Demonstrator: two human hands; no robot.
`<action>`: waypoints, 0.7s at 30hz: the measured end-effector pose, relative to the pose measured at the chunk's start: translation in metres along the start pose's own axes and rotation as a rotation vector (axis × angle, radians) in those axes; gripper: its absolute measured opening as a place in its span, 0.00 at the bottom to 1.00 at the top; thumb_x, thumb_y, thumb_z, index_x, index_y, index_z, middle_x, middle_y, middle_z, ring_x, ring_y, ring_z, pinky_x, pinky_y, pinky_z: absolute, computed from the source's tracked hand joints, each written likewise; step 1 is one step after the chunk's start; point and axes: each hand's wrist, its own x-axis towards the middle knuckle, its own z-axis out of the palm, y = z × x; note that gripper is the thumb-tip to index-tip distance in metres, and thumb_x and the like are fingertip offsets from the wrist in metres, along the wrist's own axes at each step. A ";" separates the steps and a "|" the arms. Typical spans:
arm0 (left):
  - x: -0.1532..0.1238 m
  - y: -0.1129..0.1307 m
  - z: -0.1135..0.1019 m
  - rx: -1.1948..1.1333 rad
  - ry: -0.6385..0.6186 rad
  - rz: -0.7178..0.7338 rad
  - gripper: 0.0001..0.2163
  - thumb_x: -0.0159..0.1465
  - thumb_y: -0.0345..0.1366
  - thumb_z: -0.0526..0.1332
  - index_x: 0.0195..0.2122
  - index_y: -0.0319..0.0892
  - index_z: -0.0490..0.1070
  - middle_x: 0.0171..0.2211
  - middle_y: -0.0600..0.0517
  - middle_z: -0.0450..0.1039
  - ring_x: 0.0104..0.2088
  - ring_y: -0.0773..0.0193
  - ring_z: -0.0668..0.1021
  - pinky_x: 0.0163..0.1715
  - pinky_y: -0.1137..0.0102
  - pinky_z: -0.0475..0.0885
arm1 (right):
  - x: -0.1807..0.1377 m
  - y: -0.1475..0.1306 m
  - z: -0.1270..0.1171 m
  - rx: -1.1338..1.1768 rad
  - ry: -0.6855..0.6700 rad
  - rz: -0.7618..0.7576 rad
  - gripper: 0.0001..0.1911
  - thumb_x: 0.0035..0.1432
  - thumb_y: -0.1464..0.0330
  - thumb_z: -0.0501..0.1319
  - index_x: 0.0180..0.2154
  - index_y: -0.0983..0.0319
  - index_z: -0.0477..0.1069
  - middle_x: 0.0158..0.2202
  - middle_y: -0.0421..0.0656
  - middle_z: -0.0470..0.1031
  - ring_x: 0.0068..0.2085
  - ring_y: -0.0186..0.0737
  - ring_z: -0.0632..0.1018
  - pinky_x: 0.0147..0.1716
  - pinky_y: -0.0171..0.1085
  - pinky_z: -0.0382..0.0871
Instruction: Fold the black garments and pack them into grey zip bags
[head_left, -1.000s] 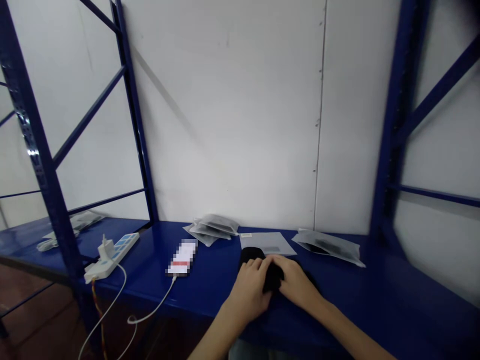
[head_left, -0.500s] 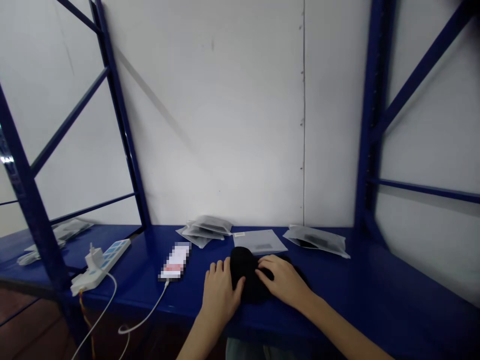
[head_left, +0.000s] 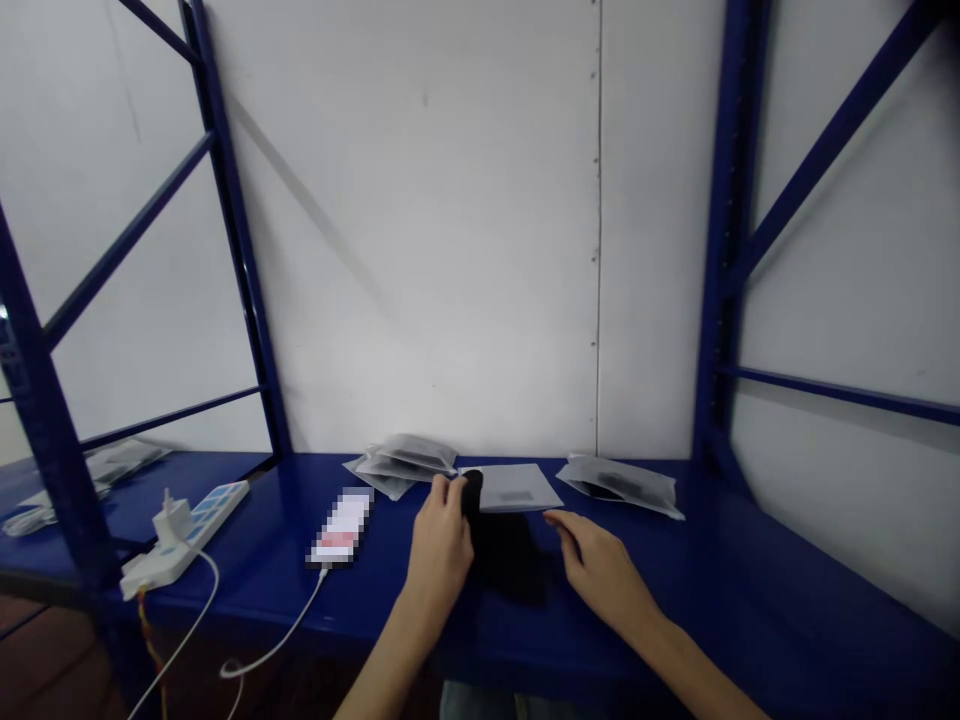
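A black cloth item (head_left: 504, 552), perhaps a sock, lies on the blue shelf (head_left: 720, 590) in front of me. My left hand (head_left: 442, 540) is closed on its upper left end, fingers curled round the fabric. Just to the right, my right hand (head_left: 600, 565) rests with fingers apart, holding nothing. A flat grey plastic bag (head_left: 517, 487) lies directly behind the cloth.
A stack of grey bags (head_left: 405, 460) sits at the back left, another filled bag (head_left: 619, 483) at the back right. A phone (head_left: 341, 525) on a white cable and a power strip (head_left: 180, 540) lie to the left. Blue rack posts (head_left: 716, 240) frame the bay.
My left hand went from beside the black cloth to gripping its far end. My right hand came off the cloth and moved right. The view shifted slightly.
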 end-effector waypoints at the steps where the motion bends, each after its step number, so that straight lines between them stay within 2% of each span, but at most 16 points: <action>1: -0.001 0.010 0.004 -0.028 -0.019 0.056 0.24 0.63 0.19 0.53 0.57 0.45 0.65 0.52 0.45 0.68 0.47 0.56 0.77 0.46 0.65 0.72 | 0.000 0.001 0.002 -0.008 -0.017 0.003 0.21 0.67 0.71 0.48 0.53 0.62 0.75 0.51 0.50 0.80 0.52 0.49 0.81 0.54 0.49 0.74; 3: -0.008 0.029 0.015 -0.099 -0.121 0.170 0.21 0.63 0.22 0.57 0.55 0.45 0.67 0.52 0.45 0.68 0.50 0.53 0.75 0.49 0.63 0.73 | 0.000 0.003 0.004 -0.020 -0.042 0.004 0.24 0.63 0.74 0.48 0.55 0.61 0.73 0.52 0.49 0.80 0.52 0.48 0.80 0.55 0.48 0.74; 5: -0.019 0.042 0.026 -0.162 -0.245 0.236 0.15 0.63 0.32 0.64 0.51 0.44 0.71 0.52 0.44 0.68 0.51 0.49 0.74 0.51 0.58 0.73 | 0.000 0.004 0.005 -0.025 -0.062 0.016 0.27 0.60 0.77 0.48 0.56 0.60 0.73 0.52 0.48 0.79 0.52 0.46 0.80 0.54 0.47 0.74; 8: -0.034 0.046 0.037 -0.221 -0.332 0.232 0.20 0.59 0.45 0.71 0.50 0.44 0.74 0.52 0.43 0.68 0.52 0.45 0.73 0.53 0.52 0.72 | 0.000 0.003 0.003 -0.025 -0.094 0.030 0.31 0.54 0.80 0.48 0.57 0.61 0.72 0.53 0.48 0.79 0.51 0.45 0.80 0.54 0.47 0.74; 9: -0.036 0.043 0.038 -0.239 -0.339 0.220 0.21 0.58 0.45 0.72 0.50 0.43 0.74 0.52 0.42 0.68 0.52 0.45 0.73 0.53 0.52 0.72 | 0.000 0.001 0.003 -0.023 -0.101 0.022 0.32 0.52 0.80 0.48 0.57 0.61 0.72 0.54 0.49 0.78 0.53 0.46 0.79 0.56 0.48 0.73; 11: -0.035 0.033 0.037 -0.266 -0.352 0.215 0.20 0.58 0.38 0.72 0.51 0.43 0.75 0.52 0.43 0.68 0.51 0.47 0.74 0.54 0.54 0.72 | -0.002 -0.004 0.000 -0.008 -0.114 -0.028 0.34 0.51 0.80 0.50 0.60 0.62 0.70 0.59 0.50 0.74 0.59 0.48 0.75 0.61 0.50 0.69; 15: -0.025 0.010 0.028 -0.347 -0.315 0.261 0.17 0.59 0.23 0.62 0.49 0.44 0.76 0.49 0.45 0.72 0.47 0.54 0.78 0.50 0.61 0.74 | -0.006 -0.020 -0.008 0.049 -0.177 -0.214 0.36 0.55 0.77 0.56 0.66 0.57 0.64 0.68 0.48 0.64 0.67 0.49 0.66 0.67 0.52 0.61; 18: -0.020 0.007 0.018 -0.521 -0.232 0.231 0.16 0.60 0.23 0.60 0.46 0.45 0.78 0.45 0.48 0.77 0.45 0.58 0.79 0.48 0.65 0.74 | -0.006 -0.029 -0.014 0.066 -0.225 -0.331 0.38 0.57 0.76 0.59 0.68 0.54 0.60 0.70 0.46 0.60 0.70 0.51 0.62 0.69 0.54 0.57; 21: -0.019 0.020 0.010 -0.687 -0.207 0.210 0.15 0.61 0.23 0.61 0.44 0.46 0.80 0.43 0.50 0.79 0.44 0.59 0.80 0.48 0.67 0.74 | -0.003 -0.032 -0.014 0.057 -0.241 -0.414 0.39 0.56 0.76 0.60 0.69 0.56 0.59 0.70 0.48 0.61 0.70 0.52 0.61 0.70 0.56 0.54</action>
